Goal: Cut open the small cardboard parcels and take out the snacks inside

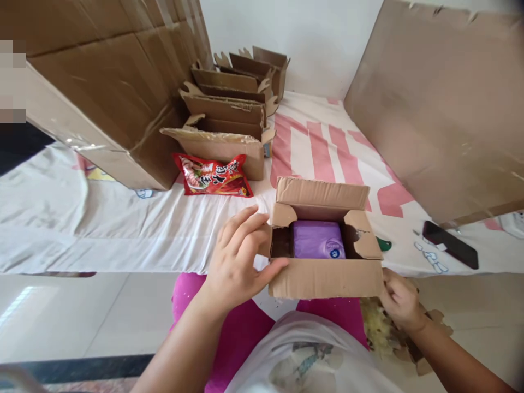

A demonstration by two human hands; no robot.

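Note:
A small brown cardboard box (325, 278) stands with its flaps up at the table's front edge. Inside it lies a purple plastic-wrapped pack (315, 237) with a round blue mark. My left hand (241, 256) is beside the box's left end, fingers spread and thumb against the top of the front flap. At the lower right front corner, my right hand (401, 297) has its fingers curled and pinched on the cardboard; its fingertips are partly hidden. A red printed food packet (215, 174) lies beyond my left hand, touching another box.
Several open small boxes (223, 150) stand in a row at the back. Large cardboard boxes flank the table, one at left (110, 87) and one at right (446, 114). A dark phone (450, 244) lies at right. Cardboard pieces (426, 333) are on the floor.

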